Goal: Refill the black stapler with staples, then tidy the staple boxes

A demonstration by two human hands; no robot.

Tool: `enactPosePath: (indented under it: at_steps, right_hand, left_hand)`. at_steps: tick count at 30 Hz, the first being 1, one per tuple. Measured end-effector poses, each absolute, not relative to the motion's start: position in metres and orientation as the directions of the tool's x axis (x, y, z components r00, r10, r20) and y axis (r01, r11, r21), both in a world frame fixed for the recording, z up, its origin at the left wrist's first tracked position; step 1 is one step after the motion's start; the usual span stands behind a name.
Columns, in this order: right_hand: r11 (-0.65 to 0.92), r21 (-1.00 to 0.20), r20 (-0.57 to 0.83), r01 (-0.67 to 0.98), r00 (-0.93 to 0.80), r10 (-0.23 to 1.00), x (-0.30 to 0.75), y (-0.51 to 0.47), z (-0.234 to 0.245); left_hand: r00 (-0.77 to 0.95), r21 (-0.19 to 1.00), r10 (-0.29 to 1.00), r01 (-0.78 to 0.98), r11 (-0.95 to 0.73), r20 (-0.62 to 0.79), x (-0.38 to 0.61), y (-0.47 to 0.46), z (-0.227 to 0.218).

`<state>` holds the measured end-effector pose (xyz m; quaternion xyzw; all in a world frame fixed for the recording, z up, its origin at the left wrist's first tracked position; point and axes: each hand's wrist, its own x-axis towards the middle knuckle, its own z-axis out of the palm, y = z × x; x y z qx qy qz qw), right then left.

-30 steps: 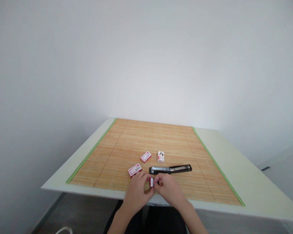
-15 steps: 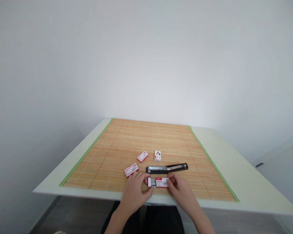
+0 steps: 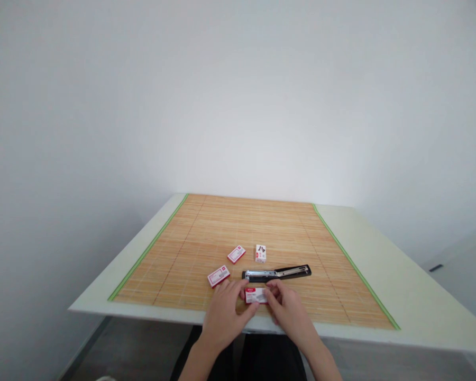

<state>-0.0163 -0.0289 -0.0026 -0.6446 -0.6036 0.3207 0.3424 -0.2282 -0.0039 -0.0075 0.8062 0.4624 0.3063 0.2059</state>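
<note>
Near the table's front edge lies a small red-and-white staple box (image 3: pixel 255 295), its sleeve over its tray. My left hand (image 3: pixel 227 313) grips its left end between thumb and fingers. At its right end, the thumb and fingers of my right hand (image 3: pixel 291 309) are closed on it and cover that corner. Just beyond the box is a black stapler (image 3: pixel 276 273), swung wide open and lying flat, with its metal rail showing. A second red-and-white box (image 3: pixel 218 276) sits just past my left fingertips.
Farther back on the bamboo mat (image 3: pixel 246 222) lie another red-and-white box (image 3: pixel 236 254) and a small white box (image 3: pixel 261 253) with a dark picture on it. The mat has green edges and covers most of the white table (image 3: pixel 384 280). A wall stands behind.
The staple box's sleeve has slid left over the tray, so the grey contents no longer show. My right hand moved left with it. The whole view shifted slightly.
</note>
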Motion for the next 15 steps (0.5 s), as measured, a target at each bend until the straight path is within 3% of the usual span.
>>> enactPosePath:
  at_steps: [4, 7, 11, 15]
  right_hand:
    - [-0.191, -0.845, -0.159, 0.499, 0.107, 0.982, 0.024, -0.042, -0.007]
    - [-0.270, -0.886, -0.194, 0.378, 0.228, 0.954, 0.063, -0.047, -0.013]
    - [-0.162, -0.967, -0.109, 0.198, 0.254, 0.961, 0.095, -0.037, -0.008]
    - [-0.022, -0.969, 0.023, 0.247, 0.175, 0.984, 0.101, -0.014, 0.009]
  left_hand:
    - [0.396, 0.574, 0.866, 0.648, -0.500, 0.307, -0.227, -0.005, -0.008]
    - [0.390, 0.554, 0.871, 0.672, -0.491, 0.298, -0.226, -0.005, -0.009]
    - [0.381, 0.544, 0.877, 0.688, -0.480, 0.293, -0.224, -0.005, -0.007]
    - [0.379, 0.539, 0.878, 0.693, -0.478, 0.291, -0.224, -0.006, -0.006]
